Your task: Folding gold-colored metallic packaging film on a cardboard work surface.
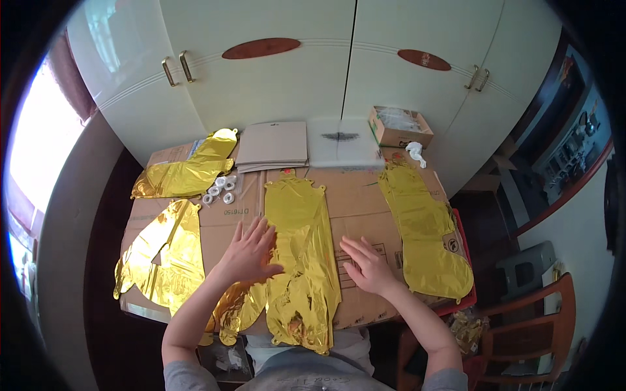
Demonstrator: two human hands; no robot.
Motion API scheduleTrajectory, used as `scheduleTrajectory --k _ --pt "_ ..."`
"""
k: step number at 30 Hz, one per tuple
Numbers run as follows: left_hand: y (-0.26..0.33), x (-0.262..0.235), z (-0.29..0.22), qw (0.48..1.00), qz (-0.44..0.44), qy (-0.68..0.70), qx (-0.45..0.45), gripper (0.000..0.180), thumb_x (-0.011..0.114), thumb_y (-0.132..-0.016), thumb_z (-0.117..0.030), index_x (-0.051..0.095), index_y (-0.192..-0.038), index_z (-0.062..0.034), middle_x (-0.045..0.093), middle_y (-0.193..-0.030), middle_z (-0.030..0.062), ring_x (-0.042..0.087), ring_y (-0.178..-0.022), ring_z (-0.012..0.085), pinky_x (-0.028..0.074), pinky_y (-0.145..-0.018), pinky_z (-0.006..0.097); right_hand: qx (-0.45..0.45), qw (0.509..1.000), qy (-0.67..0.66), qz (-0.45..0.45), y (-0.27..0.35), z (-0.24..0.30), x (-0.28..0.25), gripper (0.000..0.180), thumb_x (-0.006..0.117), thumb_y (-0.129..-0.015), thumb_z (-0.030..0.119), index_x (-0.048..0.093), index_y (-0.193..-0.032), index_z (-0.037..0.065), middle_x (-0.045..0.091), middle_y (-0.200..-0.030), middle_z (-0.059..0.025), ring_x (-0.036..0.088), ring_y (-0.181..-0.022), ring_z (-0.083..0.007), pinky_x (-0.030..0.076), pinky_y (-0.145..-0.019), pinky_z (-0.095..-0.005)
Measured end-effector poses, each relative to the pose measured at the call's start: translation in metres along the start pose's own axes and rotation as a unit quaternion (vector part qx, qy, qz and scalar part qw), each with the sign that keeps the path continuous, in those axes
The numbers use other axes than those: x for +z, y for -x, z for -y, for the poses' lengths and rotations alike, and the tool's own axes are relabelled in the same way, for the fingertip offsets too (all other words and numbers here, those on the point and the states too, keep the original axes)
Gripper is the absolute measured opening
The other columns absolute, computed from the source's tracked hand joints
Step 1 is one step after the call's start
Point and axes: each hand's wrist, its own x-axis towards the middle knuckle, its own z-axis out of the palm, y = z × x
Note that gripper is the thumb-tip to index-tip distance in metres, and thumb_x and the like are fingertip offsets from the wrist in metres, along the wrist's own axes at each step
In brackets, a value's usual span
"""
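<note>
Central foil piece [297, 228], gold: laid lengthwise on the cardboard-covered table [355, 218], lower end past the near edge, presumably flat to expose its full outline. Left hand [248, 253]: fingers spread at its left margin (contact cannot be told). Right hand [368, 266]: fingers close together, thumb apart, beyond its right margin. Second foil piece [427, 241]: along the right edge, apparently to leave the middle free.
</note>
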Motion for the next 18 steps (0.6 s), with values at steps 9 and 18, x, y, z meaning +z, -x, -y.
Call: scheduleTrajectory --k 9,18 --pt "0.034 0.029 -0.001 1.0 -0.018 -0.007 0.012 0.116 0.06 -0.072 -0.078 0.028 -0.148 0.0041 0.027 -0.154 0.0263 0.016 -0.147 0.0428 0.013 -0.115 0.062 -0.017 0.984 0.158 0.082 -0.034 -0.012 0.027 0.068 0.046 -0.099 0.045 0.04 -0.142 -0.006 0.04 -0.149 -0.0214 0.033 -0.142 -0.0327 0.02 -0.119 -0.0484" --pt "0.014 0.034 -0.011 0.999 -0.003 0.011 0.047 0.122 0.062 -0.07 -0.078 0.022 -0.151 0.003 0.022 -0.156 0.0248 0.017 -0.147 0.0409 0.009 -0.116 0.061 -0.015 0.983 0.159 0.086 -0.031 -0.012 0.025 0.069 0.047 -0.098 0.046 0.04 -0.142 -0.007 0.04 -0.148 -0.0218 0.033 -0.142 -0.0335 0.022 -0.118 -0.0478"
